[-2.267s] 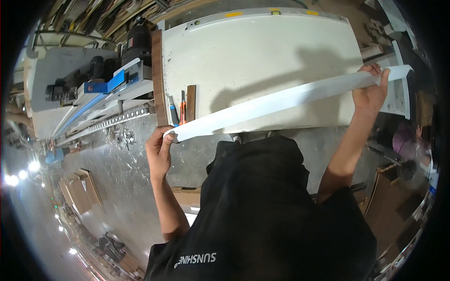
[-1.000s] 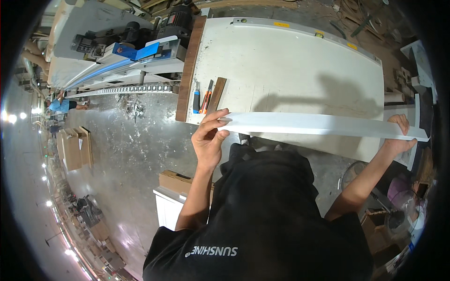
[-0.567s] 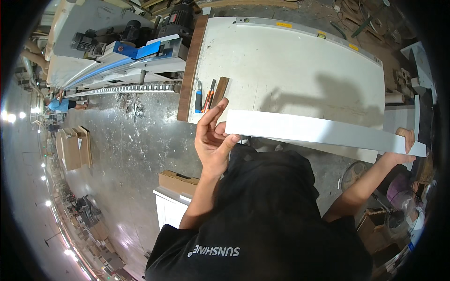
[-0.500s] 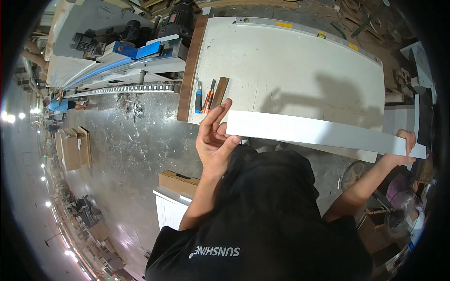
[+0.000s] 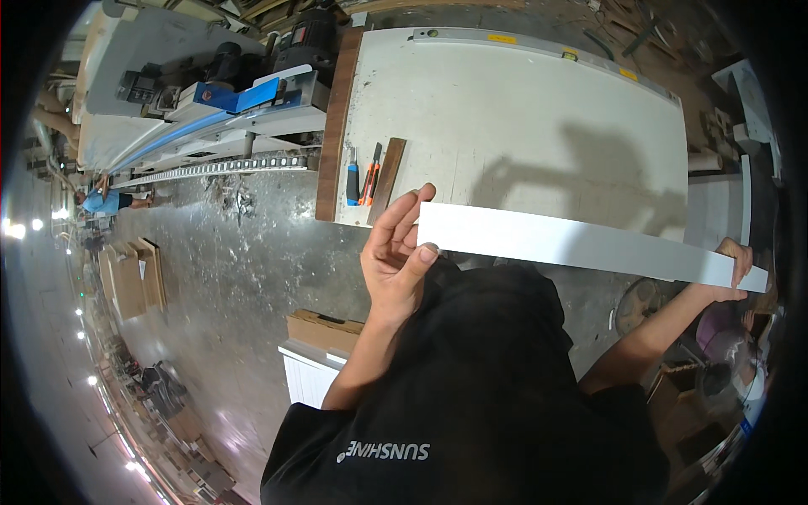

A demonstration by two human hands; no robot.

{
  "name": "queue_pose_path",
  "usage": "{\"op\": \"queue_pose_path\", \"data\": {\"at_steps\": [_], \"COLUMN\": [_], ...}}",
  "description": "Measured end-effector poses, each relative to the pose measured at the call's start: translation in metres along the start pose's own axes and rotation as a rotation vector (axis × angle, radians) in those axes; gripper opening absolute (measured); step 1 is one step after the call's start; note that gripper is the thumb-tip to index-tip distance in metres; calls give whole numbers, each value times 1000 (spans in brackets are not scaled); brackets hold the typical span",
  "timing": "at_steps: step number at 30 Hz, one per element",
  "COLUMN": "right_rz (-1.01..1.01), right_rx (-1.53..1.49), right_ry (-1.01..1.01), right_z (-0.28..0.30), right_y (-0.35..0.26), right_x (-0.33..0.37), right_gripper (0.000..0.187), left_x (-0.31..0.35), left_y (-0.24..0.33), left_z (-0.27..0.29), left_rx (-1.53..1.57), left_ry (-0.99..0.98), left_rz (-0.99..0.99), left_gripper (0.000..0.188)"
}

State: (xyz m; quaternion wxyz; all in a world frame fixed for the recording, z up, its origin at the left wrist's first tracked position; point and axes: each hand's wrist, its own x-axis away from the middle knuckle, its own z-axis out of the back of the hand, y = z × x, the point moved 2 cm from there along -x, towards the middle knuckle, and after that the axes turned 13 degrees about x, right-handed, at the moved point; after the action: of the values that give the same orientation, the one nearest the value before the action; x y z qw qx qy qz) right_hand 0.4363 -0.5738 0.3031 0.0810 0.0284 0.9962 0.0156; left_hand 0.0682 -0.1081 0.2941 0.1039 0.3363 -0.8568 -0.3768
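Wht strip (image 5: 581, 237), L end at L fingers (image 5: 397, 217), R fingers (image 5: 742, 263) nr other

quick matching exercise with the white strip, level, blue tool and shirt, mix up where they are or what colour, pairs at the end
1. white strip
2. level
3. blue tool
4. shirt

a. black
b. along the table's far edge
c. near the table's left edge
d. between left hand and right hand

Pairs: 1-d, 2-b, 3-c, 4-a

2 bare forearms (image 5: 645, 340) extend forward, left hand (image 5: 392, 268) pinching, right hand (image 5: 731, 274) gripping.
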Motion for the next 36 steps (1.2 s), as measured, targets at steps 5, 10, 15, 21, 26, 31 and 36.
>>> {"op": "queue_pose_path", "data": {"at_steps": [5,10,15,21,26,31,36], "right_rz": [48,-2,-91,-187,-190,-55,-520], "right_rx": [86,300,578,1018,1433,2037,2381], "right_ry": [-11,-104,-299,-486,-331,-1039,-1301], "right_z": [-3,-16,-51,-80,-1,90,156], "right_y": [-16,-30,-47,-10,90,261,330], "right_x": [-3,-2,-16,-35,-14,79,199], "right_gripper": [88,91,84,70,60,63,58], "left_x": [-5,-4,-26,-45,-73,-87,-86], "left_y": [-16,-47,-105,-102,-84,-68,-54], "left_z": [2,23,151,301,357,398,396], "left_rx": [66,36,-835,-1675,-1862,-1852,-1726], "left_ry": [54,140,130,327,582,395,504], "left_rz": [78,231,231,-161,-93,166,127], "left_gripper": [61,50,42,43,44,51,38]}}
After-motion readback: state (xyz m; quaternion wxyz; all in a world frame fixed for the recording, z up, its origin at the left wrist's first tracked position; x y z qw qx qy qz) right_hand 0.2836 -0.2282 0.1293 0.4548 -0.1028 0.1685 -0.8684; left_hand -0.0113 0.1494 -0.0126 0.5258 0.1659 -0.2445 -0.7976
